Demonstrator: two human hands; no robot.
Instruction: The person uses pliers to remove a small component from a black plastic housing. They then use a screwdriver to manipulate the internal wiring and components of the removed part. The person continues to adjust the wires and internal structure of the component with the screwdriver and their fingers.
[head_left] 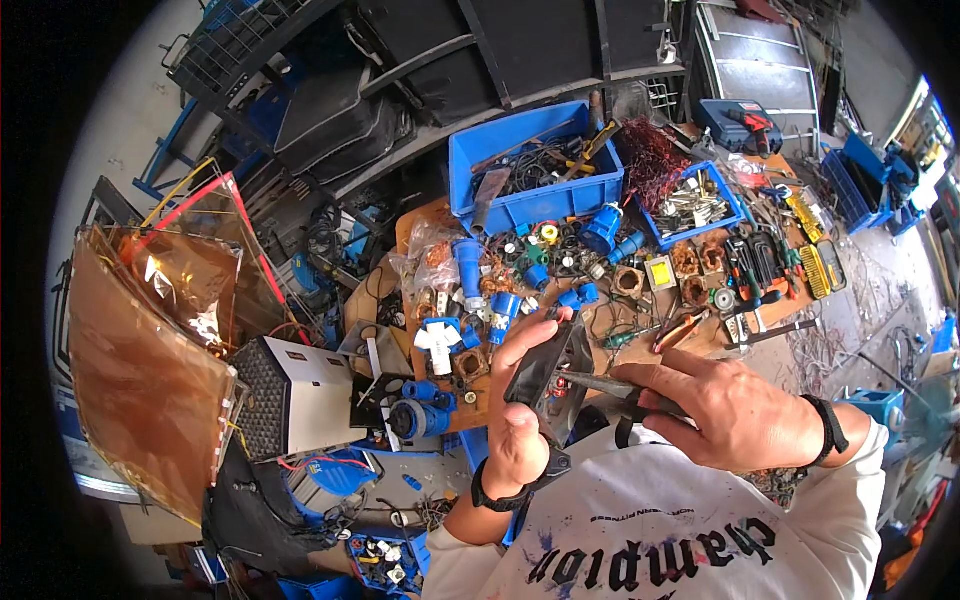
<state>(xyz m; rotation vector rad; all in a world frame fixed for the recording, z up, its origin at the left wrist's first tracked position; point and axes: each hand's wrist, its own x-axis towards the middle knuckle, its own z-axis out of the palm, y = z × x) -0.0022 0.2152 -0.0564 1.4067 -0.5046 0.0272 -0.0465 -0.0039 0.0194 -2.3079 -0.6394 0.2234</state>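
My left hand is closed around a long black part, with the thumb in front and the fingers behind it. The part stands tilted upright over the table's near edge; its exact kind does not show. From the right comes my right hand, its fingers wrapped around a pointed grey metal tool. The tool's narrow tip points left and reaches the side of the black part. Whether the two touch, I cannot tell. My fingers hide most of the tool's rear end.
Blue plugs and loose fittings crowd the wooden table. Behind them stand a blue bin of cables and a blue tray of metal pieces. Hand tools lie at right. A white box stands at left.
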